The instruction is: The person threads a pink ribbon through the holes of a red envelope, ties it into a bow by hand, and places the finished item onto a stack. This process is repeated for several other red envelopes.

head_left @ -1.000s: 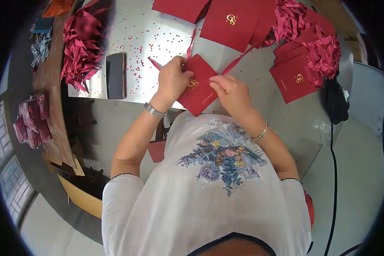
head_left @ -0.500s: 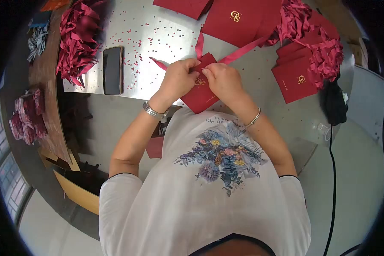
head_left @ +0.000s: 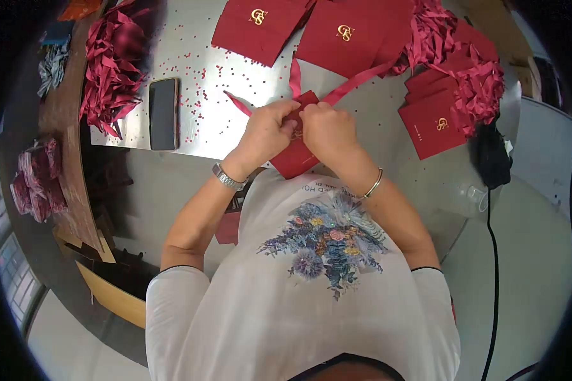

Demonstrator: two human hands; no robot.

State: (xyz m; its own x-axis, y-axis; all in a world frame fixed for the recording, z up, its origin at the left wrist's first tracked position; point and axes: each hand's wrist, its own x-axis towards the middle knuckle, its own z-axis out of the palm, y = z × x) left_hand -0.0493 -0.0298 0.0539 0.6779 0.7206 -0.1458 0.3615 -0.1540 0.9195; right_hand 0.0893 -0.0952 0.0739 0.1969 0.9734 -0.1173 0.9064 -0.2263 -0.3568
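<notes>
A small dark red paper bag [head_left: 293, 162] with gold lettering lies flat at the table's near edge, close to my shirt. My left hand [head_left: 270, 132] is closed on its left side, thumb and fingers pinched near the upper part. From the other side my right hand [head_left: 330, 130] pinches the bag's upper part, knuckles bent; its fingertips are partly hidden. A red ribbon [head_left: 362, 77] runs up and right from behind the right hand. One ribbon tail [head_left: 238, 103] sticks out left of my left hand, and another ribbon piece [head_left: 295, 77] stands above the bag.
Larger red bags [head_left: 340, 38] lie at the back. Stacked red bags with bunched ribbons [head_left: 478, 95] are on the right. A phone [head_left: 164, 114] rests left, beside a ribbon heap [head_left: 111, 76]. Small red dots [head_left: 200, 82] litter the metal table [head_left: 197, 38]. A black cable [head_left: 494, 267] hangs at right.
The view has shifted slightly, showing more of the back bags. My right hand has drawn a little closer to the left, its fingers curled more over the bag's upper part.
</notes>
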